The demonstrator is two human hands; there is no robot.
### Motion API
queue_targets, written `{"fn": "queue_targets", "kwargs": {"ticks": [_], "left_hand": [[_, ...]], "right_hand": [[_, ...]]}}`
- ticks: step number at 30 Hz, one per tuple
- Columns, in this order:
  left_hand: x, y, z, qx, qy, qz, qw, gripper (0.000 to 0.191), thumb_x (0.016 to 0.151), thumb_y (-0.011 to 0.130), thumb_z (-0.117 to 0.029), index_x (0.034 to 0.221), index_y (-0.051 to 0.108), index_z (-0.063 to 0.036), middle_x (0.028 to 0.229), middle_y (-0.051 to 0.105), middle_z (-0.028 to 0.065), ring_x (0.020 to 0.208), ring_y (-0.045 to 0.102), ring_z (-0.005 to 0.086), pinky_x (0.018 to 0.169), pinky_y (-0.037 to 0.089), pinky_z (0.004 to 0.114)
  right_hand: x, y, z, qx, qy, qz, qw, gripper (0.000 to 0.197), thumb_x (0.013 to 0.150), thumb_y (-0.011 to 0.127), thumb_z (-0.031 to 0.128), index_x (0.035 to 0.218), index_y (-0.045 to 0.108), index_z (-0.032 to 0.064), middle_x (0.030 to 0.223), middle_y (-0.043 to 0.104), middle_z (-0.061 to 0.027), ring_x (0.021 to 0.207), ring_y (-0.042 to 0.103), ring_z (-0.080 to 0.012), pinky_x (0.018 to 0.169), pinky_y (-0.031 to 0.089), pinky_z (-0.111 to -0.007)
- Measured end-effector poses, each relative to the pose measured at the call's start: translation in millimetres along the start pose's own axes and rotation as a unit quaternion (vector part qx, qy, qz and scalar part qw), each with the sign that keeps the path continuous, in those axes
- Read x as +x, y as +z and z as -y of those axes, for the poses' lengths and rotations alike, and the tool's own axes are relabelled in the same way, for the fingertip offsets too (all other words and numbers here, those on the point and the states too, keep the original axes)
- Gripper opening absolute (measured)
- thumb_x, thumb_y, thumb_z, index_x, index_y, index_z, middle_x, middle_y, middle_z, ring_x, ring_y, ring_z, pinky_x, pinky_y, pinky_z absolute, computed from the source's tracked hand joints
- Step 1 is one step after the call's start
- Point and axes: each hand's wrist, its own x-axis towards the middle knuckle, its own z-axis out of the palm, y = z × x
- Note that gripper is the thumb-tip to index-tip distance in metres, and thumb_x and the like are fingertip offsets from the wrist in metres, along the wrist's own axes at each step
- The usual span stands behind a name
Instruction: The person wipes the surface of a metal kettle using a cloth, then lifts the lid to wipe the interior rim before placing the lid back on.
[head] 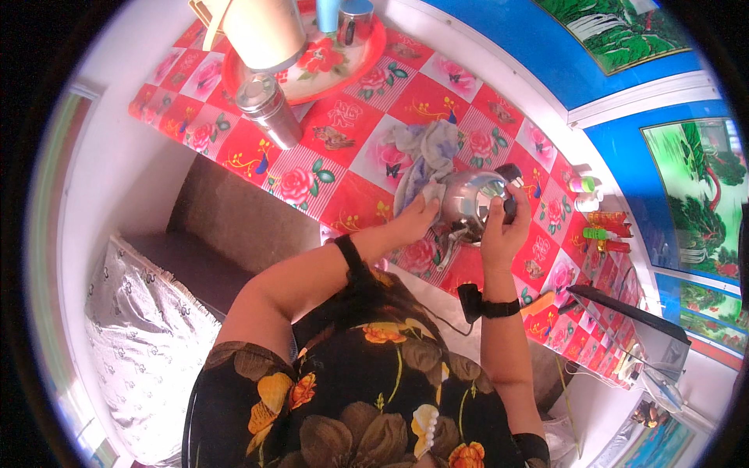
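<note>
A shiny stainless-steel kettle [462,202] is held tilted over the table, its narrow spout [449,250] pointing toward me. My right hand [508,231] grips its right side around a black part, which the fingers partly hide. Against the kettle's left side, my left hand [416,217] presses a bunched grey-white cloth. The rest of this blue-patterned cloth [430,149] trails away across the tabletop behind the hand. Whether the kettle's underside touches the table is hidden.
A red-and-white floral tablecloth [351,193] covers the table. Left of the kettle stands a steel canister [270,111]. Behind it, a red-rimmed tray [351,76] carries a cream pitcher [263,29] and cups. Small bottles [581,185] line the wall; a dark flat screen [635,327] stands right.
</note>
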Motion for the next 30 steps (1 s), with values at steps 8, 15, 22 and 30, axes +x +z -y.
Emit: {"fn": "queue_targets", "kwargs": {"ticks": [8,15,22,30], "left_hand": [[-15.5,23.6,-21.6,0.203,0.078,-0.034,0.975,0.057,0.096,0.035,-0.029,0.138,0.019,0.0063,0.142,0.023,0.0210,0.134,0.020,0.0293,0.109,0.015,0.035],[-3.2,3.1,3.6,-0.043,-0.095,-0.002,0.995,0.063,0.097,0.034,-0.032,0.139,0.010,0.0077,0.144,0.019,0.0224,0.136,0.014,0.0277,0.110,0.012,0.032],[-32.2,30.2,-16.2,0.138,-0.011,-0.028,0.990,0.062,0.096,0.036,-0.029,0.140,0.010,0.0058,0.141,0.024,0.0232,0.133,0.023,0.0286,0.108,0.019,0.034],[-26.8,11.9,-61.0,-0.106,-0.146,0.031,0.983,0.064,0.097,0.035,-0.032,0.141,0.007,0.0062,0.143,0.022,0.0218,0.133,0.022,0.0251,0.107,0.020,0.030]], "right_hand": [[1.3,-1.7,-0.1,-0.038,-0.035,-0.002,0.999,0.027,0.087,0.058,0.015,0.109,0.055,0.0008,0.101,0.055,-0.0065,0.086,0.051,-0.0124,0.074,0.042,-0.025],[2.5,-0.1,3.8,-0.032,-0.007,-0.004,0.999,0.027,0.085,0.059,0.018,0.105,0.056,0.0010,0.100,0.057,-0.0107,0.088,0.053,-0.0209,0.079,0.042,-0.030],[1.9,0.3,5.3,-0.024,0.006,-0.017,1.000,0.029,0.082,0.061,0.021,0.102,0.057,0.0007,0.098,0.059,-0.0150,0.090,0.056,-0.0286,0.082,0.042,-0.036],[3.2,-0.2,7.2,0.003,0.008,-0.008,1.000,0.029,0.082,0.061,0.021,0.102,0.057,-0.0002,0.097,0.058,-0.0150,0.089,0.056,-0.0276,0.081,0.043,-0.036]]}}
